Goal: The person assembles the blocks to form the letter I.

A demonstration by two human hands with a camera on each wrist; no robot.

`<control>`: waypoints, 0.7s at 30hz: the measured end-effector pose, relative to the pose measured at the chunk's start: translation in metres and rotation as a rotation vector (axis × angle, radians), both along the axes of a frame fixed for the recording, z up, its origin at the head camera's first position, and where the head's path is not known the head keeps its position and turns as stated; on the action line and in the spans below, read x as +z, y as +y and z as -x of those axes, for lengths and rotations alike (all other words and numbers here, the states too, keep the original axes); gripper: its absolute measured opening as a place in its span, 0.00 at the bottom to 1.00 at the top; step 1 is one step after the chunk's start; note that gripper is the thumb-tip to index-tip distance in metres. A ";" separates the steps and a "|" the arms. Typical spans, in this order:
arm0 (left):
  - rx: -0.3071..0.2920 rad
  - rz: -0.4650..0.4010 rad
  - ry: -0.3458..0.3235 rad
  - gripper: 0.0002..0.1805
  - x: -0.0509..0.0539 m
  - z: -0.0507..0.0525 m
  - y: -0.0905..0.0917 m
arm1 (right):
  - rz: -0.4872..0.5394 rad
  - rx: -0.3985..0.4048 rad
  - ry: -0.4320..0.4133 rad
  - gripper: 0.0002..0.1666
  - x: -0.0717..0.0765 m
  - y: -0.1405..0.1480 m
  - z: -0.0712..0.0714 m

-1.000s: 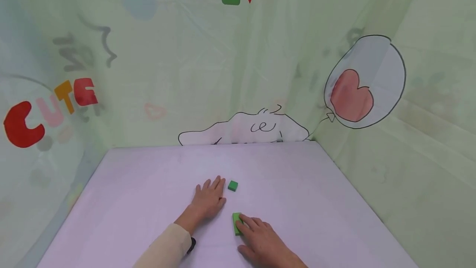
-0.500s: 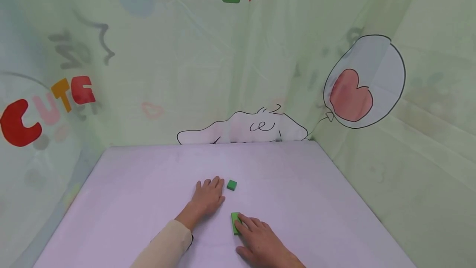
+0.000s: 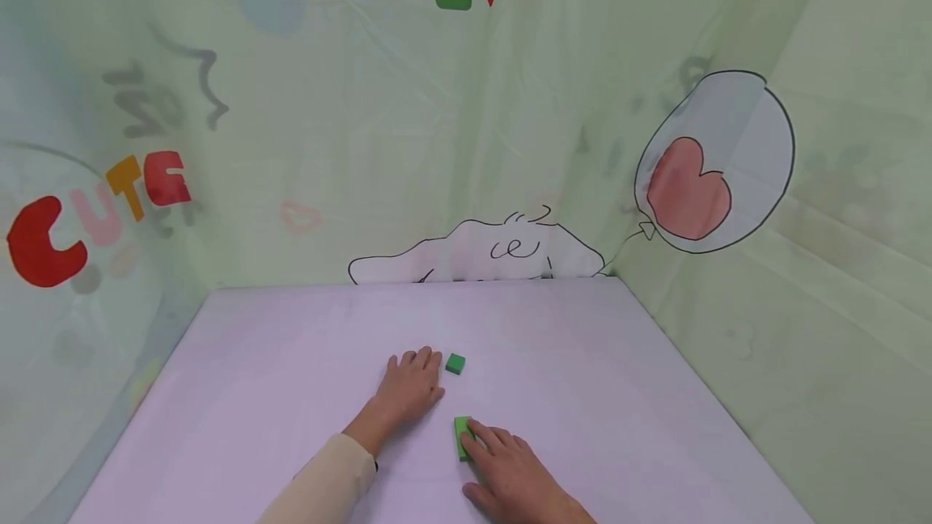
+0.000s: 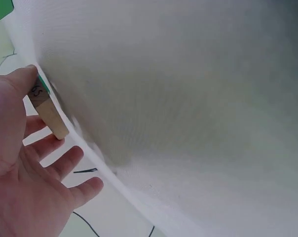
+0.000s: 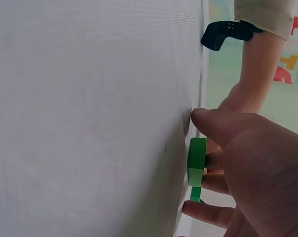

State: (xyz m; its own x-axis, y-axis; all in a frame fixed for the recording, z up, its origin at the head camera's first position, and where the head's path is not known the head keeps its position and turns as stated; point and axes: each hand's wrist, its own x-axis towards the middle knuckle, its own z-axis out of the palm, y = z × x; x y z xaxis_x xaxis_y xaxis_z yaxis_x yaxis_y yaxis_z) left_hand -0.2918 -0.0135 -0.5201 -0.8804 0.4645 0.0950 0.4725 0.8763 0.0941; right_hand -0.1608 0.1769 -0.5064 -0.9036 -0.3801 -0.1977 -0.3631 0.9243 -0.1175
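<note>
My left hand (image 3: 409, 386) rests low over the table, left of a small dark green block (image 3: 455, 364). In the left wrist view, a wooden block (image 4: 51, 118) with a dark "65" mark and a green edge lies between thumb and fingers, which touch its two ends. That block is hidden under the hand in the head view. My right hand (image 3: 513, 471) lies nearer me, fingertips touching a light green rectangular block (image 3: 463, 439) and covering part of it. The right wrist view shows the green block (image 5: 196, 162) against the fingers, with the thumb apart from it.
A pale lilac cloth covers the table (image 3: 619, 395). Green-tinted printed curtains (image 3: 408, 128) stand along its back and sides, one showing a balloon drawing (image 3: 717, 160). A dark band (image 5: 228, 32) is on the left wrist.
The head view shifts slightly and comes back. Both hands and the green blocks keep nearly the same places.
</note>
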 end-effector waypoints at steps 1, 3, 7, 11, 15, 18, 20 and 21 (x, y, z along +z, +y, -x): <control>-0.003 -0.002 0.003 0.33 -0.001 0.000 0.000 | -0.003 0.000 0.002 0.42 0.000 0.000 0.000; -0.011 -0.015 0.010 0.33 -0.002 0.000 0.000 | -0.005 -0.001 0.005 0.42 0.000 -0.001 0.000; -0.032 -0.044 0.018 0.33 -0.003 -0.002 0.001 | -0.003 -0.003 0.007 0.42 0.000 -0.001 0.000; -0.048 -0.047 0.031 0.34 0.000 -0.006 0.004 | 0.000 -0.004 0.007 0.42 -0.001 -0.001 0.001; -0.061 -0.042 0.034 0.35 0.003 -0.010 0.007 | 0.001 -0.002 0.009 0.42 -0.002 0.000 0.001; -0.071 -0.051 0.039 0.35 0.004 -0.012 0.008 | 0.002 0.004 0.017 0.42 -0.001 0.000 0.000; -0.076 -0.059 0.044 0.34 0.006 -0.014 0.009 | 0.004 0.008 0.019 0.42 0.001 0.000 0.000; -0.079 -0.062 0.047 0.34 0.006 -0.015 0.009 | 0.003 0.010 0.020 0.42 0.001 0.000 0.000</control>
State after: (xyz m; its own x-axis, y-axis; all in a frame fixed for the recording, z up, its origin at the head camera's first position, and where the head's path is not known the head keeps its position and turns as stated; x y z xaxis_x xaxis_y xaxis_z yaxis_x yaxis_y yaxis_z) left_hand -0.2772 -0.0041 -0.5138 -0.8353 0.5242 0.1659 0.5449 0.8294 0.1230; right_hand -0.1607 0.1771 -0.5053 -0.9034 -0.3900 -0.1784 -0.3749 0.9202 -0.1130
